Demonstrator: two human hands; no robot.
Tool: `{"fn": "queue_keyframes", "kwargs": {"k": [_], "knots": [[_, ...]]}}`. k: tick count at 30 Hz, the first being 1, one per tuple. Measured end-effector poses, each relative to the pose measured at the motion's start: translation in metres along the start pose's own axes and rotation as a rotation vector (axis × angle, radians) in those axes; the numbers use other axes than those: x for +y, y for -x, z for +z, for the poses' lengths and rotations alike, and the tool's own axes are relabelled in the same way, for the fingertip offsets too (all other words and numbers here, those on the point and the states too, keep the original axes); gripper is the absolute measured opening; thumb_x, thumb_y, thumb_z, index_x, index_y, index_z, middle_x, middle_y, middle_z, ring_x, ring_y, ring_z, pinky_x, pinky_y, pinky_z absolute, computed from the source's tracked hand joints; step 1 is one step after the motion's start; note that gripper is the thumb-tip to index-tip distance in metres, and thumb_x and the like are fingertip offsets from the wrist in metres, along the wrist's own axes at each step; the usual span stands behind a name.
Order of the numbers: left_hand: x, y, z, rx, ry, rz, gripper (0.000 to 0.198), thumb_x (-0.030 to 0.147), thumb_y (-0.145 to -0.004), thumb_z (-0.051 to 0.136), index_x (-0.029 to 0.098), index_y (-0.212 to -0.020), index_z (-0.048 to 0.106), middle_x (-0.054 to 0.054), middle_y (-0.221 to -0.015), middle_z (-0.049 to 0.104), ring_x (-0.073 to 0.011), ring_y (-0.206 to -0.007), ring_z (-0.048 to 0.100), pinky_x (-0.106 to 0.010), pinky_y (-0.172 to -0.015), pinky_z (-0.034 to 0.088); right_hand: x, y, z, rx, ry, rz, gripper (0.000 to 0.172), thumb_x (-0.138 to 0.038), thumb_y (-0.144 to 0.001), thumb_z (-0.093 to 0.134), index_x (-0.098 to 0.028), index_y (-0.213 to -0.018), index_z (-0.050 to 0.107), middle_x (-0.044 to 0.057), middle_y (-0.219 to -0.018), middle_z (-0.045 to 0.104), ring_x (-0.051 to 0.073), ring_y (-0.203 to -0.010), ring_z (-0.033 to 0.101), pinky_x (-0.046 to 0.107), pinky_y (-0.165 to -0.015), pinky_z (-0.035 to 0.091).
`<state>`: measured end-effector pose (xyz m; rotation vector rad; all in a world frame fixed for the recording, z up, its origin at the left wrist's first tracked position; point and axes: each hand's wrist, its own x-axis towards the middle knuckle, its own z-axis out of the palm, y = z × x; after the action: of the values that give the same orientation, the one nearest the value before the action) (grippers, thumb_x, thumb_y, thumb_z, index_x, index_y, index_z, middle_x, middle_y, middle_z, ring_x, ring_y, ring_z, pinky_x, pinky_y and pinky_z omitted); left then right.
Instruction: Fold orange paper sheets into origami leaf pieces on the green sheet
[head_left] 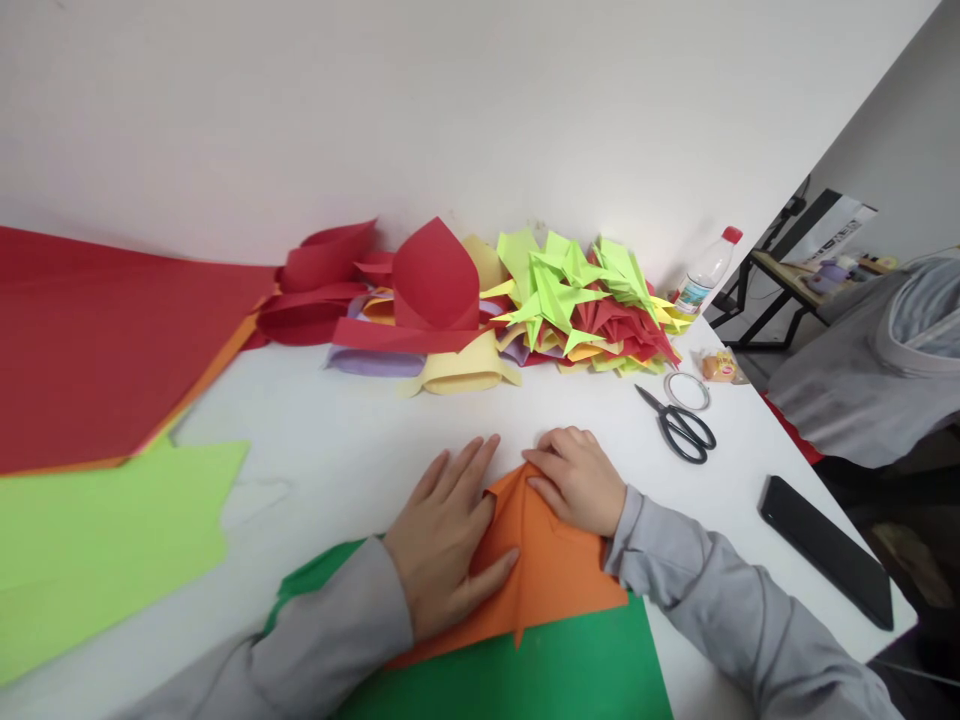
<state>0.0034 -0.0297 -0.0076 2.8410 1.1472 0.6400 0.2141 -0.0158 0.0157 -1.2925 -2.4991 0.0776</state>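
A sheet of orange paper, creased and folded along its middle, lies on top of green paper near the table's front. My left hand rests flat on the orange paper's left part, fingers stretched out and spread, the thumb beside the centre ridge. At the upper tip, my right hand has its fingers bent together on the folded point of the orange paper, gripping it. The paper beneath my left palm is hidden.
Folded lime green paper stars and curled red paper line the wall. Scissors, a tape roll, a bottle and a black phone lie rightward. Large red sheets and lime paper are left.
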Motion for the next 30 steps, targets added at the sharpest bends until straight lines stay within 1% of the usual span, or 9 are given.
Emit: {"fn": "queue_keyframes", "kwargs": {"k": [3, 7, 10, 13, 18, 23, 26, 30], "knots": [[-0.0023, -0.0003, 0.0006, -0.013, 0.003, -0.006, 0.038, 0.048, -0.083, 0.044, 0.014, -0.079, 0.061, -0.024, -0.147, 0.034, -0.0373, -0.137, 0.028, -0.055, -0.110, 0.024, 0.0009, -0.0002, -0.0002, -0.006, -0.022, 0.004, 0.029, -0.027, -0.090, 0.053, -0.015, -0.115, 0.061, 0.010, -0.104, 0.058, 0.022, -0.094, 0.047, 0.036, -0.081, 0.037], [-0.0036, -0.0006, 0.0019, -0.016, -0.008, -0.011, 0.040, 0.050, -0.082, 0.044, 0.014, -0.083, 0.062, -0.022, -0.148, 0.033, -0.0384, -0.137, 0.027, -0.057, -0.109, 0.026, 0.0017, -0.0003, -0.0004, -0.006, -0.023, -0.002, 0.029, -0.025, -0.090, 0.053, -0.015, -0.116, 0.061, 0.010, -0.104, 0.057, 0.022, -0.095, 0.047, 0.037, -0.081, 0.038], [-0.0036, -0.0007, 0.0024, -0.023, -0.041, 0.009, 0.043, 0.052, -0.082, 0.044, 0.013, -0.085, 0.063, -0.022, -0.146, 0.036, -0.0384, -0.137, 0.028, -0.057, -0.109, 0.024, 0.0020, 0.0005, 0.0004, 0.011, -0.013, -0.003, 0.028, -0.026, -0.090, 0.052, -0.015, -0.115, 0.062, 0.010, -0.104, 0.058, 0.022, -0.095, 0.047, 0.037, -0.081, 0.039], [-0.0045, -0.0003, 0.0022, -0.028, -0.049, 0.015, 0.043, 0.053, -0.083, 0.044, 0.014, -0.084, 0.063, -0.022, -0.145, 0.038, -0.0367, -0.137, 0.028, -0.055, -0.110, 0.023, 0.0023, 0.0018, 0.0024, 0.036, 0.002, -0.027, 0.027, -0.027, -0.091, 0.051, -0.016, -0.113, 0.063, 0.010, -0.103, 0.059, 0.022, -0.094, 0.048, 0.036, -0.080, 0.039], [-0.0076, 0.0004, 0.0027, -0.035, -0.011, -0.010, 0.038, 0.052, -0.084, 0.045, 0.017, -0.081, 0.061, -0.017, -0.149, 0.035, -0.0323, -0.139, 0.025, -0.052, -0.111, 0.023, 0.0020, 0.0033, 0.0042, 0.067, 0.045, -0.059, 0.028, -0.026, -0.093, 0.048, -0.016, -0.114, 0.062, 0.011, -0.103, 0.061, 0.022, -0.093, 0.050, 0.036, -0.080, 0.040], [-0.0092, 0.0002, 0.0032, -0.028, 0.011, -0.014, 0.037, 0.049, -0.086, 0.042, 0.018, -0.074, 0.059, -0.017, -0.148, 0.036, -0.0325, -0.139, 0.026, -0.054, -0.110, 0.025, 0.0021, 0.0040, 0.0030, 0.079, 0.034, -0.064, 0.033, -0.027, -0.094, 0.046, -0.013, -0.122, 0.057, 0.011, -0.103, 0.061, 0.021, -0.093, 0.050, 0.035, -0.081, 0.041], [-0.0096, 0.0001, 0.0034, -0.021, 0.015, -0.011, 0.038, 0.048, -0.087, 0.042, 0.017, -0.074, 0.059, -0.017, -0.148, 0.036, -0.0324, -0.139, 0.027, -0.054, -0.110, 0.025, 0.0022, 0.0042, 0.0023, 0.082, 0.038, -0.069, 0.031, -0.027, -0.093, 0.048, -0.017, -0.120, 0.060, 0.011, -0.104, 0.060, 0.022, -0.093, 0.050, 0.035, -0.079, 0.041], [-0.0097, -0.0003, 0.0036, -0.025, 0.015, -0.019, 0.036, 0.048, -0.086, 0.044, 0.018, -0.078, 0.062, -0.015, -0.148, 0.036, -0.0321, -0.138, 0.028, -0.053, -0.110, 0.027, 0.0014, 0.0039, 0.0017, 0.047, 0.072, -0.065, 0.029, -0.030, -0.092, 0.052, -0.020, -0.117, 0.063, 0.011, -0.109, 0.059, 0.023, -0.096, 0.049, 0.037, -0.080, 0.040]]}}
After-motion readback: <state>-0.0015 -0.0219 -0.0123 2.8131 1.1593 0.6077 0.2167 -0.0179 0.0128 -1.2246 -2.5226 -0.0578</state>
